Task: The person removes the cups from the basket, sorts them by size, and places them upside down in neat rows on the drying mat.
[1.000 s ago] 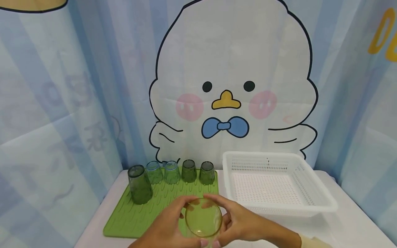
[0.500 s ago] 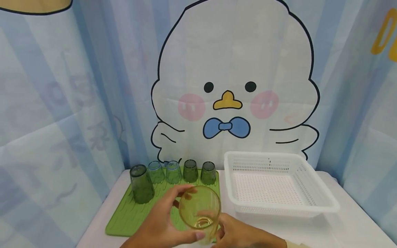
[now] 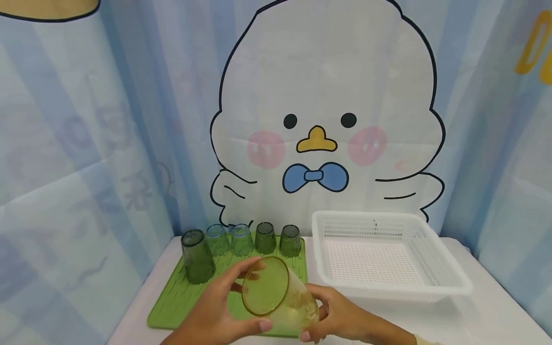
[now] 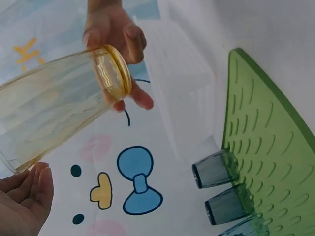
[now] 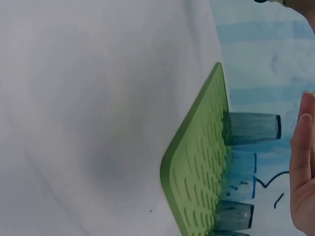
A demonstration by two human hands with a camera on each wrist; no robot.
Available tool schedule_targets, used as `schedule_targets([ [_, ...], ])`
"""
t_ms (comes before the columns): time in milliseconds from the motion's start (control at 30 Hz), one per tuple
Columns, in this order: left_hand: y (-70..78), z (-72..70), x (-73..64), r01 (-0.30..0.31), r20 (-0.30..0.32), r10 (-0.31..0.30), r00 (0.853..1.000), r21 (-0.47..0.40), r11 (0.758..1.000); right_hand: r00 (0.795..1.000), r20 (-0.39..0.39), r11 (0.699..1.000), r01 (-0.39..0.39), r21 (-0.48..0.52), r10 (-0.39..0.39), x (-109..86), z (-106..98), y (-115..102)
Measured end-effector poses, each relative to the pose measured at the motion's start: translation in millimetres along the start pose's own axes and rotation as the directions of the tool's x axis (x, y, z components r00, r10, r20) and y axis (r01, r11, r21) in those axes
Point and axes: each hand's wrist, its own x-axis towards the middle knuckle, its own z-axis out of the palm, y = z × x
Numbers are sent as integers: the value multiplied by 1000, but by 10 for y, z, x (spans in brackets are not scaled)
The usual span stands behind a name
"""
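A clear amber drinking glass (image 3: 295, 306) is held up over the front of the green mat, lying on a slant with its mouth toward the left. My left hand (image 3: 215, 306) grips it at the rim, thumb below and fingers behind. Around its base end curls my right hand (image 3: 342, 314). The left wrist view shows the amber glass (image 4: 54, 103) lengthwise between the right hand (image 4: 115, 29) at its thick base and the left fingertips (image 4: 44, 184) at its rim. Only part of the right hand (image 5: 302, 191) shows in the right wrist view; the glass is almost entirely out of frame.
A green drying mat (image 3: 168, 306) lies on the white table (image 3: 388, 321). Along its back stand two blue-rimmed glasses (image 3: 241, 243) and two short dark glasses (image 3: 290, 242); a taller dark glass (image 3: 198, 261) stands at left. A white plastic basket (image 3: 444, 275) sits right.
The amber glass has turned from its mouth facing up to tilting left. My right hand has moved from the rim to the base, while the left stays at the rim.
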Motion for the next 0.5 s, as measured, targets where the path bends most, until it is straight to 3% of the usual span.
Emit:
schedule_targets([
  [300,-107,1,-8,103,50,-103,993,10,995,996,-78,999,-49,11,49,-141,-161,-134],
  [500,-196,6,-15,119,77,-120,990,14,993,992,-126,1000,-21,8,22,-162,-220,-222],
])
